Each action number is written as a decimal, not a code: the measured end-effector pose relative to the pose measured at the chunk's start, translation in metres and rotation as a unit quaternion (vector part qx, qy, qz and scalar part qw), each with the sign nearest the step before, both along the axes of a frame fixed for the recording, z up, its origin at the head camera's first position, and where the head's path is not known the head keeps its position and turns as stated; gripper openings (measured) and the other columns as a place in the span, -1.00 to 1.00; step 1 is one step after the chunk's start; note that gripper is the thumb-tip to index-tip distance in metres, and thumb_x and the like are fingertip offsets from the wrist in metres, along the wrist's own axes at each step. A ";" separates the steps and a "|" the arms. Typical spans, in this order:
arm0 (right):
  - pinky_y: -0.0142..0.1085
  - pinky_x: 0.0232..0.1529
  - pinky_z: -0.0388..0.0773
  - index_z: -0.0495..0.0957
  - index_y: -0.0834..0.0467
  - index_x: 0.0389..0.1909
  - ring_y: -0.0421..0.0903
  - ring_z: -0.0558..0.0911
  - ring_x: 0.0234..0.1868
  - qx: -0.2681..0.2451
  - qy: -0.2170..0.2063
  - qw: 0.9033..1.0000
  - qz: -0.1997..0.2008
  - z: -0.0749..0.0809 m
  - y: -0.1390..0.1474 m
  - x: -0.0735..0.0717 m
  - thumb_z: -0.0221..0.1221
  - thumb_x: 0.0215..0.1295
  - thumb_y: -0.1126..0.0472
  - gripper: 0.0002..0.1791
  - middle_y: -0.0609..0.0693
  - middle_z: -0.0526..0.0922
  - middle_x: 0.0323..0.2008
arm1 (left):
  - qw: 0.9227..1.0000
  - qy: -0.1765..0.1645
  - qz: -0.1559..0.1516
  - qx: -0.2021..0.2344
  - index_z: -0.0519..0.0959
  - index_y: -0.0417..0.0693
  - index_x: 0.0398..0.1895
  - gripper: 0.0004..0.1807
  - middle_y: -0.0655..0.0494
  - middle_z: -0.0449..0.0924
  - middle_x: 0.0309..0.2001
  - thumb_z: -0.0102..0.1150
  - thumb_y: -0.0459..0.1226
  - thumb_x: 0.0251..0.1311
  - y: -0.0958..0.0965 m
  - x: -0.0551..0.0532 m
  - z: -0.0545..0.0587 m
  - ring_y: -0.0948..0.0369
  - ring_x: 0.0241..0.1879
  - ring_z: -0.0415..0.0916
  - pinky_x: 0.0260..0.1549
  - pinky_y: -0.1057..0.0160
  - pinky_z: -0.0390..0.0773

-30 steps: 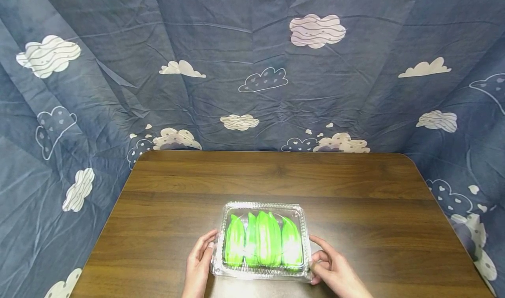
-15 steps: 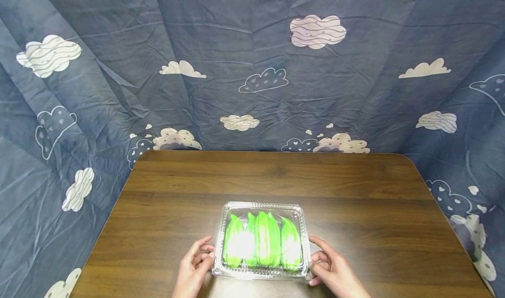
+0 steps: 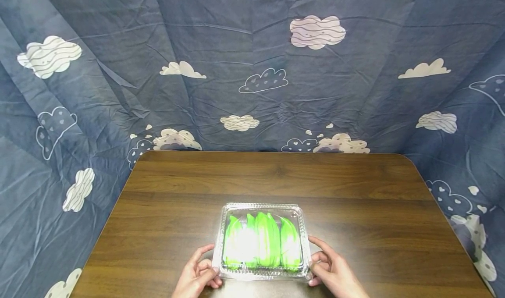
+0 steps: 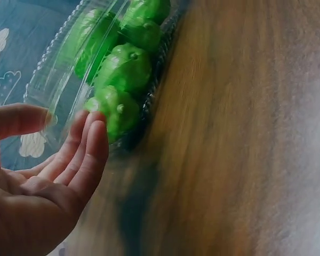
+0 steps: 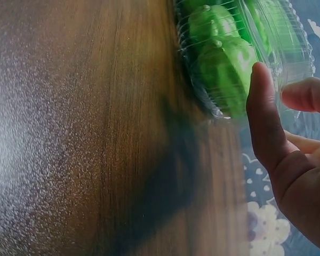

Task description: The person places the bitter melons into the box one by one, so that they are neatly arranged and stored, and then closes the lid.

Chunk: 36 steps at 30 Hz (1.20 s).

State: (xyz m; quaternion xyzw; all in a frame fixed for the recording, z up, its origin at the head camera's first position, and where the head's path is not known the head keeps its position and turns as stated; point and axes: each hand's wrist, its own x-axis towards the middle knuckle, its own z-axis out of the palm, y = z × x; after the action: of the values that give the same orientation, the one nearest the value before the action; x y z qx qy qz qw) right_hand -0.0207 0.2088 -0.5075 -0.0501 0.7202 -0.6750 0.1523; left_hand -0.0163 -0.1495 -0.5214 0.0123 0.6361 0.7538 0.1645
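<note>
A clear plastic clamshell container (image 3: 264,275) lies closed near the front of the table, with several bright green, elongated, ridged pieces (image 3: 272,241) inside. Glare washes out part of them in the head view; their exact kind is unclear. My left hand (image 3: 196,274) pinches the container's near left corner, thumb at the rim and the other fingers curled against its side, as the left wrist view also shows. At the near right corner, my right hand (image 3: 333,269) holds the rim between thumb and fingers, its index finger stretched along the right side.
Under the container is a dark brown wood-grain table (image 3: 169,193) with rounded far corners. A blue cloth curtain (image 3: 221,96) printed with clouds hangs behind it and on both sides.
My left hand has slid toward me along the container's left side, shifting its hold to the near corner. The container has barely moved, and my right hand stays in place.
</note>
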 end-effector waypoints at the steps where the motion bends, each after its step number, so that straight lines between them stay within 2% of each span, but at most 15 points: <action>1: -0.07 -0.42 0.66 -0.02 0.49 0.42 -0.09 0.65 -0.45 0.000 -0.001 1.000 -0.002 0.000 0.000 0.000 0.03 0.12 0.58 -0.20 0.25 0.54 -0.29 | 1.000 -0.008 -0.004 0.008 -0.03 -0.58 0.33 -0.27 -0.10 0.59 -0.39 0.08 -0.56 0.14 0.000 0.000 0.000 0.22 -0.47 0.60 -0.41 0.28 0.63; 7: -0.06 -0.39 0.66 0.01 0.45 0.43 -0.05 0.66 -0.43 0.008 -0.026 0.999 -0.023 0.002 -0.002 0.000 0.03 0.12 0.57 -0.20 0.25 0.55 -0.27 | 0.998 -0.046 -0.008 0.029 -0.04 -0.64 0.31 -0.28 -0.28 0.66 -0.33 0.08 -0.53 0.18 0.001 -0.001 -0.004 0.18 -0.44 0.65 -0.36 0.27 0.65; 11: -0.08 -0.38 0.66 0.05 0.45 0.42 -0.05 0.66 -0.44 0.015 -0.026 0.999 -0.042 0.001 -0.004 0.001 0.00 0.12 0.58 -0.24 0.25 0.54 -0.28 | 0.998 -0.042 -0.012 0.040 -0.06 -0.68 0.28 -0.28 -0.25 0.67 -0.34 0.09 -0.53 0.17 0.001 -0.003 -0.006 0.16 -0.41 0.67 -0.32 0.23 0.66; 14: -0.07 -0.37 0.66 0.06 0.47 0.40 -0.06 0.66 -0.42 0.005 -0.023 0.999 -0.047 -0.001 -0.006 0.003 0.00 0.14 0.57 -0.26 0.25 0.55 -0.29 | 0.998 -0.034 -0.003 0.043 -0.07 -0.71 0.27 -0.28 -0.21 0.67 -0.35 0.08 -0.54 0.17 0.002 -0.003 -0.006 0.16 -0.42 0.66 -0.32 0.21 0.66; 21: -0.01 -0.29 0.65 -0.16 0.61 0.34 -0.07 0.68 -0.30 -0.082 -0.035 0.996 0.005 -0.012 0.000 0.010 0.11 0.19 0.52 -0.18 0.24 0.57 -0.22 | 0.998 -0.032 0.023 0.042 -0.06 -0.72 0.27 -0.29 -0.24 0.66 -0.33 0.07 -0.56 0.16 0.005 -0.001 -0.005 0.16 -0.44 0.66 -0.34 0.21 0.67; 25: -0.09 -0.28 0.67 -0.17 0.66 0.30 -0.07 0.68 -0.34 -0.088 -0.053 0.994 0.040 -0.016 0.001 0.012 0.08 0.25 0.47 -0.23 0.20 0.61 -0.27 | 0.998 -0.026 0.032 0.047 -0.07 -0.73 0.27 -0.31 -0.23 0.66 -0.32 0.05 -0.57 0.18 0.007 0.000 -0.006 0.16 -0.43 0.66 -0.34 0.21 0.67; 29: -0.18 -0.35 0.67 -0.17 0.67 0.30 -0.09 0.69 -0.42 -0.087 -0.063 0.992 0.071 -0.017 -0.001 0.014 0.06 0.33 0.41 -0.26 0.34 0.66 -0.32 | 0.998 -0.031 0.032 0.053 -0.08 -0.71 0.27 -0.32 -0.17 0.67 -0.33 0.03 -0.57 0.21 0.008 0.001 -0.008 0.16 -0.43 0.66 -0.33 0.20 0.66; 34: -0.15 -0.29 0.66 -0.37 0.66 0.31 -0.04 0.71 -0.40 -0.139 -0.078 0.985 0.066 -0.018 -0.003 0.015 0.05 0.36 0.40 -0.15 0.59 0.56 -0.17 | 0.997 -0.038 0.035 0.065 -0.07 -0.68 0.27 -0.30 -0.09 0.67 -0.34 0.05 -0.55 0.19 0.009 0.002 -0.010 0.17 -0.44 0.65 -0.34 0.23 0.66; 36: -0.16 -0.27 0.66 -0.41 0.64 0.32 -0.03 0.72 -0.38 -0.146 -0.091 0.984 0.053 -0.017 -0.004 0.014 0.06 0.35 0.40 -0.12 0.60 0.54 -0.15 | 0.996 -0.042 0.040 0.065 -0.06 -0.68 0.27 -0.30 -0.07 0.67 -0.35 0.06 -0.55 0.17 0.009 0.003 -0.010 0.18 -0.44 0.65 -0.34 0.24 0.66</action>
State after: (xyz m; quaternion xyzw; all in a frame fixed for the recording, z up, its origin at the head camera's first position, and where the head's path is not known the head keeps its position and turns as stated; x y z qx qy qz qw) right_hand -0.0065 0.2044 -0.5249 -0.0481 0.5933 -0.7656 0.2440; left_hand -0.0135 -0.1400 -0.5315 -0.0340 0.5781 0.7994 0.1598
